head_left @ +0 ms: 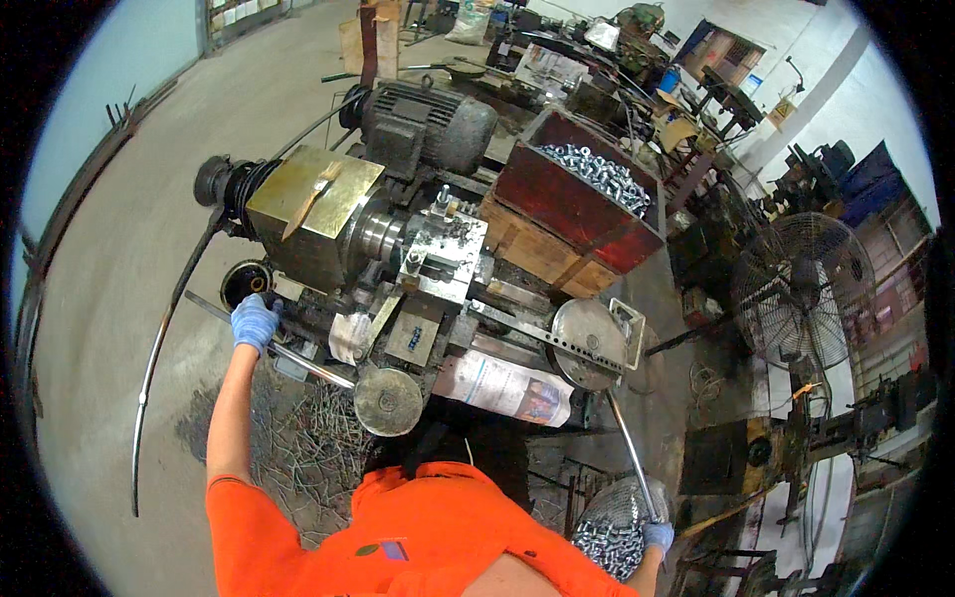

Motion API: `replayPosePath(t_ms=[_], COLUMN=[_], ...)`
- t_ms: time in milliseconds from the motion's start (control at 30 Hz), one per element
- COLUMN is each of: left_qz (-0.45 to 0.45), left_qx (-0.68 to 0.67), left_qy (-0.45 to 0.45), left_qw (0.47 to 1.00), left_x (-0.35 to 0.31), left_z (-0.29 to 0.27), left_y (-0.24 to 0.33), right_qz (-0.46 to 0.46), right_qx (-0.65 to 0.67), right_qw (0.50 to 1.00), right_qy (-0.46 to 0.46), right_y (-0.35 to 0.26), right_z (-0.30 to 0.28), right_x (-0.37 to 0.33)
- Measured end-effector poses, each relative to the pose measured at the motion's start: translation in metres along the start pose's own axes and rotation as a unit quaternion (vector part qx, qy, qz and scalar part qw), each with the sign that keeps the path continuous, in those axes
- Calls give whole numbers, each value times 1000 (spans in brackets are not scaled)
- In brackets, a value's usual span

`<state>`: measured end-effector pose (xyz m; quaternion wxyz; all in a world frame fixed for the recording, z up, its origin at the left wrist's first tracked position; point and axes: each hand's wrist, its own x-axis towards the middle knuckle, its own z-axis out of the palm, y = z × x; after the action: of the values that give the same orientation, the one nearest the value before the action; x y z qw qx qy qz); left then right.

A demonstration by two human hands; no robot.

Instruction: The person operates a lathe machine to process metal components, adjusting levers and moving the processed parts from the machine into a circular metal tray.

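Note:
My left hand [256,323], in a blue glove, is closed around a shiny metal lever [316,368] at the left of a small lathe-like machine. Just beyond this hand is a dark round pot [246,283]. A second metal lever [629,443] slants down from the machine's right side, and my right hand [657,535], also gloved, is closed on its lower end. Beside that hand is a wire basket [625,497] with shiny metal fittings [602,547] in it. Between my hands are the machine's chuck [381,234] and metal tool block [443,254].
A red box [557,214] of metal fittings stands on a wooden crate behind the machine, next to a motor [428,124]. A brush [310,202] lies on the brass-coloured housing. Metal shavings [308,438] cover the floor at left. A large fan [804,289] stands at right.

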<state>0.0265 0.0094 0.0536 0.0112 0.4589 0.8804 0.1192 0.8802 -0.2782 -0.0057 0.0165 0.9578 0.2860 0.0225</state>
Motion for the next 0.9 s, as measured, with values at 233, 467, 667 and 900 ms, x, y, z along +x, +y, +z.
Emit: replayPosePath(t_ms=[233, 467, 667, 900], left_qz=[-2, 6, 2, -15], left_qx=[10, 10, -12, 19], left_qy=[11, 2, -6, 6], left_qw=[1000, 1000, 1000, 1000], left_x=[-3, -4, -1, -8], left_z=[-1, -5, 1, -7], left_y=[-6, 3, -4, 0], right_qz=[29, 48, 47, 13], right_qx=[-16, -47, -61, -50], right_qw=[997, 996, 995, 995], right_qy=[-73, -63, -68, -81], right_y=[-25, -9, -14, -36], right_z=[-25, -9, -10, -30], right_x=[-13, -6, -7, -22])
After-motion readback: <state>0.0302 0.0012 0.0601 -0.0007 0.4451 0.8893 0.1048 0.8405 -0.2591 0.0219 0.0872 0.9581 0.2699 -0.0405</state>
